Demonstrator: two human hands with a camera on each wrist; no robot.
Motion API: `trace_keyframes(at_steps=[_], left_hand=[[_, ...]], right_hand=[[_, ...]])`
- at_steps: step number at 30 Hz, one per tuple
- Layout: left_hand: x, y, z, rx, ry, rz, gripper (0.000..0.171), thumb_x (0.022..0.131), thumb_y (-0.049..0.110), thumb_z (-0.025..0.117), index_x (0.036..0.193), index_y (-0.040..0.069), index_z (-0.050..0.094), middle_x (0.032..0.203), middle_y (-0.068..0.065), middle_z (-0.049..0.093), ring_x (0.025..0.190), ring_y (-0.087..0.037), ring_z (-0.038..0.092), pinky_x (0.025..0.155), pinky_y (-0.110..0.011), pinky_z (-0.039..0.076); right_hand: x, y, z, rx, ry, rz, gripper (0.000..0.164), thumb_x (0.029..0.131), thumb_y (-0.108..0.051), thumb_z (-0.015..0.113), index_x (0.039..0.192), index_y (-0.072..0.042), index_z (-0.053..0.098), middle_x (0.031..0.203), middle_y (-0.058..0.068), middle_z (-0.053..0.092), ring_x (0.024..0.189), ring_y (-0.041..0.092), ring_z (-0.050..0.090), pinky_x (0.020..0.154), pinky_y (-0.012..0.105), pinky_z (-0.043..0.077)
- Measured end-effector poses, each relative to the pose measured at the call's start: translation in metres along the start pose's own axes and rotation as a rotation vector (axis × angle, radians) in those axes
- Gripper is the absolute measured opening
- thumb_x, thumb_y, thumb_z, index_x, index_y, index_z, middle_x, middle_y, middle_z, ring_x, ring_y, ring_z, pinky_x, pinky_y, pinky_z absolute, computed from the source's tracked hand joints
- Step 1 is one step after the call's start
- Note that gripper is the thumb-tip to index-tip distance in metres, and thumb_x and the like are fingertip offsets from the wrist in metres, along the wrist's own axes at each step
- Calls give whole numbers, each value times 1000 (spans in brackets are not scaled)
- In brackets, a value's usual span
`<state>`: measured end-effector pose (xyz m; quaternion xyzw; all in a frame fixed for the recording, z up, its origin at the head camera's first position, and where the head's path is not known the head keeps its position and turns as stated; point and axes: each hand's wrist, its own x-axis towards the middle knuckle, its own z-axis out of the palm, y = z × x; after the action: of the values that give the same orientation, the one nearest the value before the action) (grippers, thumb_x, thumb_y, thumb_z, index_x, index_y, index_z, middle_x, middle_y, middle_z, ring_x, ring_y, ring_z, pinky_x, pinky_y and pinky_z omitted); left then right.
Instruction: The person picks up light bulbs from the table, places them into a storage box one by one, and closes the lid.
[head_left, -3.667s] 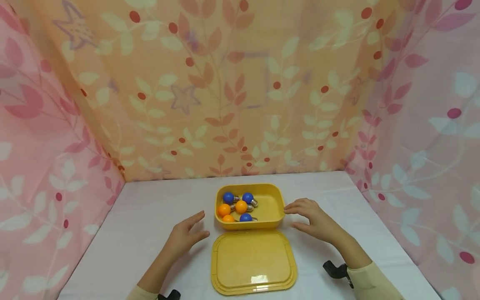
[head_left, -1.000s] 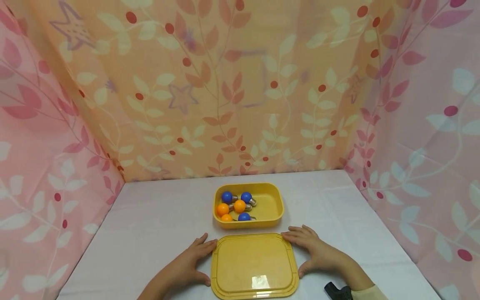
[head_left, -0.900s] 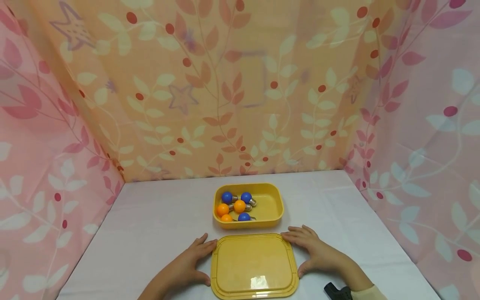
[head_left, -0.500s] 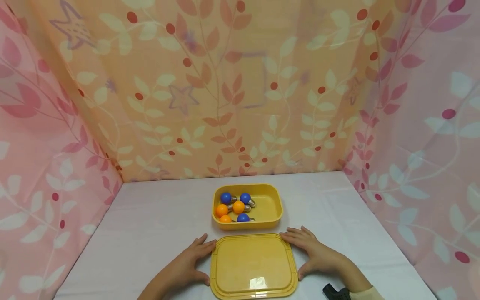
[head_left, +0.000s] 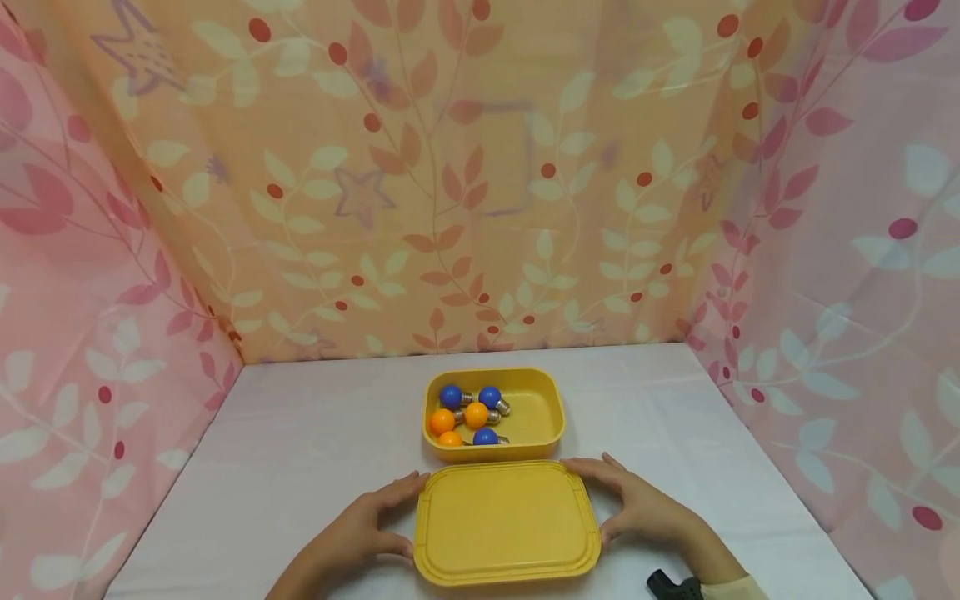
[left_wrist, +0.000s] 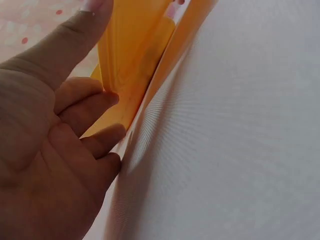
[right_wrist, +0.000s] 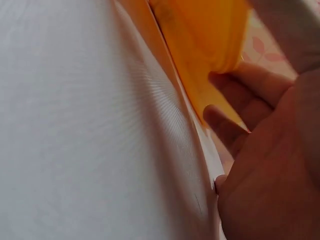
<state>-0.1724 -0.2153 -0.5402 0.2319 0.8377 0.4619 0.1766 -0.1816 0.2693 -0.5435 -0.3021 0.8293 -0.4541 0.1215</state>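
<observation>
Both hands hold a yellow rectangular lid (head_left: 506, 521) by its short sides, slightly raised above the white tablecloth. My left hand (head_left: 348, 533) grips the left edge with the thumb at the near corner and fingers at the far one. On the opposite edge, my right hand (head_left: 645, 510) has a similar grip. In the left wrist view, fingertips curl under the rim of the lid (left_wrist: 127, 45); the right wrist view shows fingers at the rim of the lid (right_wrist: 220, 35). Just beyond stands a yellow box (head_left: 542, 417) containing blue bulbs (head_left: 490, 397) and orange bulbs (head_left: 476, 414).
The white tablecloth (head_left: 300, 442) covers the table. Floral curtains surround it, with an orange one (head_left: 480, 208) behind and a pink one (head_left: 840, 333) on the right. A black wrist device (head_left: 673, 586) sits by the right sleeve.
The hands moved from beside the box to the lid's sides and took hold of it. In the last half second the lid has risen off the cloth; the box and bulbs stayed put.
</observation>
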Motion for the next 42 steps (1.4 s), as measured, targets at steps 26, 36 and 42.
trace_keyframes(at_steps=[26, 36, 42], left_hand=[[8, 17, 13, -293, 215, 4, 48, 108, 27, 51, 154, 15, 48, 159, -1, 46, 138, 3, 44, 108, -12, 40], [16, 38, 7, -378, 417, -28, 37, 100, 34, 66, 132, 17, 72, 135, 4, 68, 131, -7, 58, 107, -26, 50], [21, 54, 0, -355, 535, 24, 23, 95, 26, 74, 114, 15, 80, 114, -1, 77, 112, -12, 70, 96, -25, 57]], right_hand=[[8, -23, -14, 260, 92, 121, 41, 106, -21, 57, 147, -18, 58, 151, 1, 57, 139, -4, 44, 116, 41, 43], [17, -33, -14, 190, 220, 22, 36, 110, -18, 46, 141, -9, 63, 142, 6, 64, 132, 0, 55, 104, 16, 46], [20, -41, -12, 2, 437, 30, 23, 106, -16, 56, 118, -14, 76, 116, -1, 76, 113, 2, 65, 96, 22, 53]])
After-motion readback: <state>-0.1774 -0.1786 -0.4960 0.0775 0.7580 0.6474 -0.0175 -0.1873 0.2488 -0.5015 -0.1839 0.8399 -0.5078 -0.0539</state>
